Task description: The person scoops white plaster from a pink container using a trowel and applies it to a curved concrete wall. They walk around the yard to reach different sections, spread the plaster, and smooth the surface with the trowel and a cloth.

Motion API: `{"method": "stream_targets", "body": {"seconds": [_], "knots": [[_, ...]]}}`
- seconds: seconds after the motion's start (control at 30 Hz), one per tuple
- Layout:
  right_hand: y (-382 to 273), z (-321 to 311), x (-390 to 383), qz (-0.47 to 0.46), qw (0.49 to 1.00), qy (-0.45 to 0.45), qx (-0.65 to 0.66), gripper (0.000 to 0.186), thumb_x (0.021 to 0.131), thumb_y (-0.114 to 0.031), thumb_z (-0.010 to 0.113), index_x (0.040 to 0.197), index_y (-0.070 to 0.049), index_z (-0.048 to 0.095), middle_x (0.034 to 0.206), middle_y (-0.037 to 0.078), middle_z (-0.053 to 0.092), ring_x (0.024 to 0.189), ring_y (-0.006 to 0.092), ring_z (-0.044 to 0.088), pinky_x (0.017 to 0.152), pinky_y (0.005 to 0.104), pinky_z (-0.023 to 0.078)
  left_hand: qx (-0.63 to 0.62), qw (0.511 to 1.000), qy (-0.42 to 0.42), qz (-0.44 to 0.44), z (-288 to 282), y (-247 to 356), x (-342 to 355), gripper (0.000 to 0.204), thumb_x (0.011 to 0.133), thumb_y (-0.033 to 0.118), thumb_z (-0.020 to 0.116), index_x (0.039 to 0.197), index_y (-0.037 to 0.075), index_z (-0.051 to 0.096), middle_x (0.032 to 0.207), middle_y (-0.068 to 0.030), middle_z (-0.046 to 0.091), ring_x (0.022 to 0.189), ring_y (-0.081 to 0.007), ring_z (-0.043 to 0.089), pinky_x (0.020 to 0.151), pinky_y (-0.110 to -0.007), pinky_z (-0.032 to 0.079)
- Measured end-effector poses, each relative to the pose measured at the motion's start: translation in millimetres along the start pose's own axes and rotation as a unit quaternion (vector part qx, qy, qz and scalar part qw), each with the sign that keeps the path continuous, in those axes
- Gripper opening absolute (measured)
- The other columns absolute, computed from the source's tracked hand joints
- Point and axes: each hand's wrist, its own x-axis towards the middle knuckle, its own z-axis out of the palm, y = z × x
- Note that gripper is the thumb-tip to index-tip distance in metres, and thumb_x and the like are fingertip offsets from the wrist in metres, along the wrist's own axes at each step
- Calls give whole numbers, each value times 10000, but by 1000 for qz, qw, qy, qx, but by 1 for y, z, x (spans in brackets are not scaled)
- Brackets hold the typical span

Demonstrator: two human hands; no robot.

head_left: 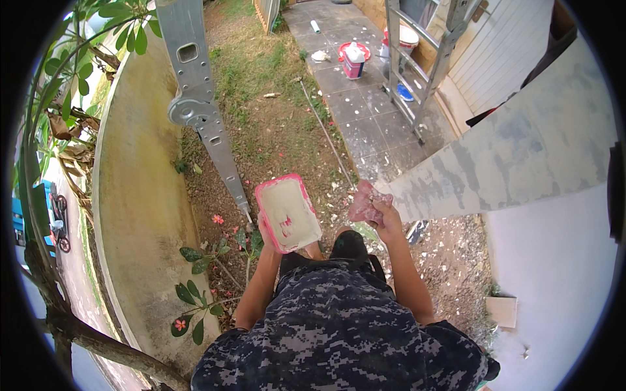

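Note:
My left hand (265, 236) grips the left side of a rectangular pink-rimmed tub (280, 179), held in front of my waist. Pale cream paste (287, 201) coats its inside, with a pink patch of the bottom showing through. In my right hand (389, 223) is a crumpled pinkish cloth (366, 203), smeared with whitish residue, my fingers closed round its lower right side. The cloth is apart from the tub, close to the end of a wall (508, 156) with grey smeared patches.
A metal ladder leg (195, 85) with a round hinge stands ahead on the left, beside a curved yellowish wall (140, 189). Another ladder (417, 78) stands on the tiled path (365, 117) near a pink bucket (353, 65). Branches and a flowering plant (195, 293) reach in from the left.

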Motion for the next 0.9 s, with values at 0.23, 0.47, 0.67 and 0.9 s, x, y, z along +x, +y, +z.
{"method": "stream_targets", "body": {"seconds": [0.23,0.47,0.67,0.9], "knots": [[-25,31,91,16,998,-6,67,252,888,-247,686,1105,-138,620,972,15,679,849,171,668,667,368,548,-20,999,36,10,-1,22,85,666,939,578,413,1441,139,409,1408,-114,497,1228,-353,525,999,-571,450],[-89,76,264,-41,995,79,-48,284,868,-352,724,1018,-125,643,828,3,672,672,137,646,517,321,497,27,994,50,89,9,63,225,721,924,619,404,1456,133,386,1401,-141,497,1195,-380,551,964,-601,474],[-153,142,414,-186,913,1,-364,266,784,-236,781,969,-58,715,844,78,718,708,178,673,604,339,513,28,985,60,157,47,97,347,746,921,627,387,1461,112,376,1408,-160,488,1205,-387,545,980,-595,466],[-223,208,496,-242,855,39,-456,294,766,-239,778,945,-15,713,844,134,724,764,217,683,709,370,509,-40,981,55,183,80,121,444,763,919,633,373,1463,98,369,1413,-172,483,1210,-391,542,991,-589,461]]}}
